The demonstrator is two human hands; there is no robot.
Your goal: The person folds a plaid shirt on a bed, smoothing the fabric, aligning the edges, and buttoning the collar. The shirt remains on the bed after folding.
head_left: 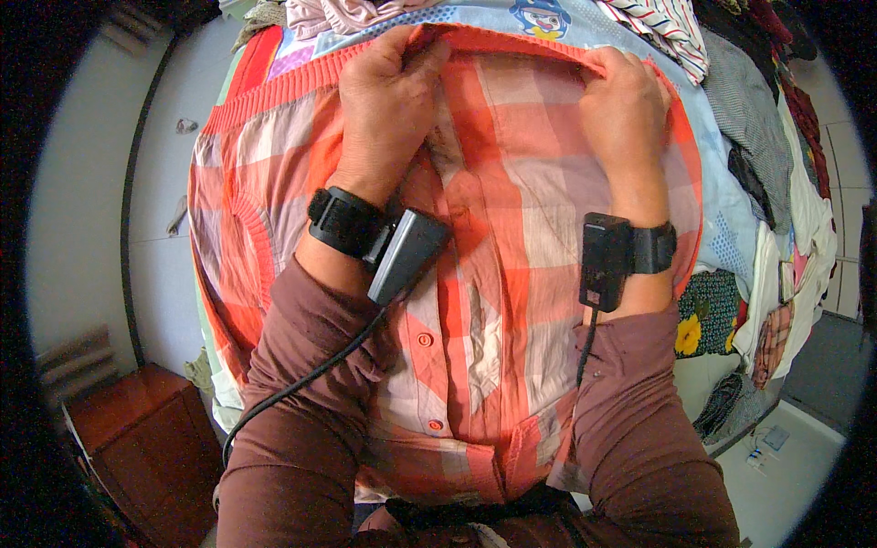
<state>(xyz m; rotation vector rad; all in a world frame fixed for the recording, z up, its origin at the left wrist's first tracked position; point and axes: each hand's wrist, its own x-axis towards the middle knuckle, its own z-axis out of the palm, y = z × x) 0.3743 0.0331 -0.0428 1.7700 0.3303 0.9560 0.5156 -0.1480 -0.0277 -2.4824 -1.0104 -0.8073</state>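
A red, pink and white checked garment (541,164) with ribbed red bands and several red buttons lies spread out before me, reaching towards my body. My left hand (390,96) grips its far ribbed edge left of the middle, thumb and fingers pinched on the cloth. Farther right along the same edge, my right hand (623,103) has its fingers curled round the red band. The band between the two hands is stretched and slightly lifted. Both wrists carry black straps with small cabled devices, which cover parts of the cloth.
Under the garment is a light blue printed cloth (726,240). Piled clothes (747,109) lie along the right side, and a striped garment (658,27) at the far right. A reddish-brown wooden cabinet (151,445) stands at the lower left. Small items lie on the floor (161,267) at left.
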